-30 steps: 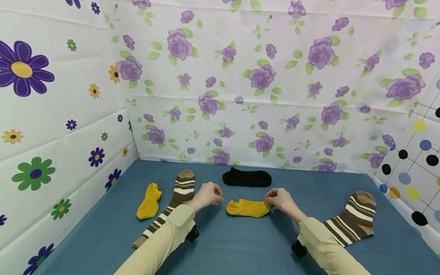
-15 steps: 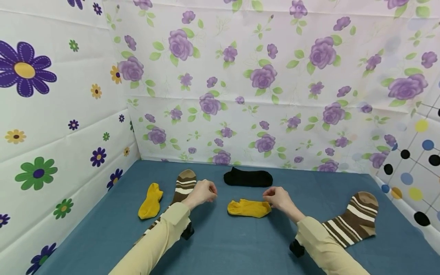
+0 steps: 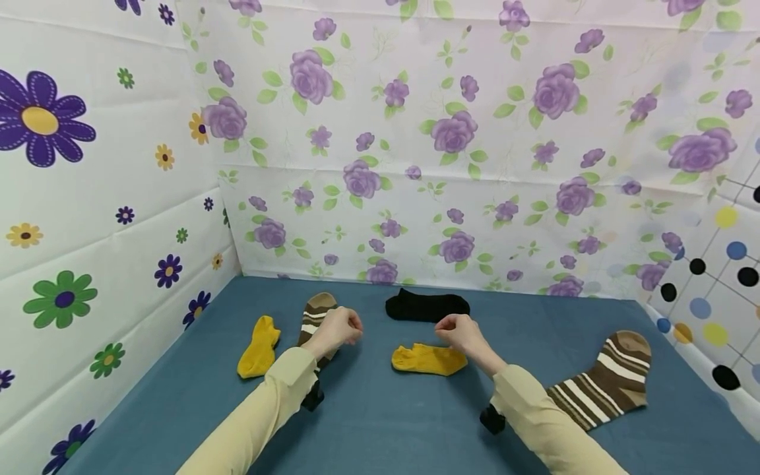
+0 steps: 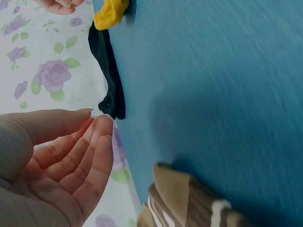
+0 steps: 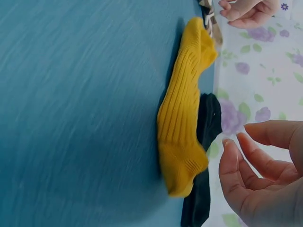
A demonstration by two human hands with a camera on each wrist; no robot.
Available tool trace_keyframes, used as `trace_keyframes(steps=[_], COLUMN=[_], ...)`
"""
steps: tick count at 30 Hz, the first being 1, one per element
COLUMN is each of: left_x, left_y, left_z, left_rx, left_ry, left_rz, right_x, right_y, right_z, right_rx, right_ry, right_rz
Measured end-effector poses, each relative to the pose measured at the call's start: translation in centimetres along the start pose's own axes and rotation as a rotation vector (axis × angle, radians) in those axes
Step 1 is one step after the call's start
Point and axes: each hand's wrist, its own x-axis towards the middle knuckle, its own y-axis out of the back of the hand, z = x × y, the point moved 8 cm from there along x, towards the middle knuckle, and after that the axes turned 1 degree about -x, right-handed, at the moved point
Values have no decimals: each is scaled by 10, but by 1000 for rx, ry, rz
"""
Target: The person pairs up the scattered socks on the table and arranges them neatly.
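My left hand (image 3: 336,330) hovers over the left brown sock (image 3: 317,311) with cream stripes, partly hiding it. In the left wrist view its fingers curl loosely, thumb near the fingertips, nothing held. My right hand (image 3: 466,336) hangs above the right end of the yellow ankle sock (image 3: 423,359) in the middle. Its thumb and fingers stand apart in the right wrist view with nothing between them. Behind that sock lies a black ankle sock (image 3: 424,307). The ribbed yellow sock (image 5: 182,109) lies flat, its toe turned toward the right hand's side.
Another yellow sock (image 3: 258,348) lies left of the striped one. A second striped sock (image 3: 620,373) lies at the right, partly behind the right sleeve (image 3: 534,409). Blue cloth (image 3: 392,429) covers the table, with flowered sheets (image 3: 410,218) hanging behind and at the sides.
My left hand has moved left, from beside the striped sock to over it. My right hand has drawn left and slightly up from the middle yellow sock's right end. The socks have stayed put.
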Motion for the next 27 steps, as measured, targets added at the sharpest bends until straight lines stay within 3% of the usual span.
trace_keyframes(steps=[7, 15, 19, 27], left_x=[-4, -12, -15, -27], left_y=[21, 45, 59, 88], left_z=[-12, -28, -34, -51], left_rx=[54, 137, 159, 192], left_ry=[-19, 33, 42, 60], left_rz=[57, 103, 118, 175], right_x=[4, 6, 2, 2], right_y=[-13, -27, -31, -49], right_z=[-14, -21, -33, -47], right_rx=[18, 55, 68, 121], right_ry=[21, 114, 81, 103], right_rz=[-13, -55, -57, -106])
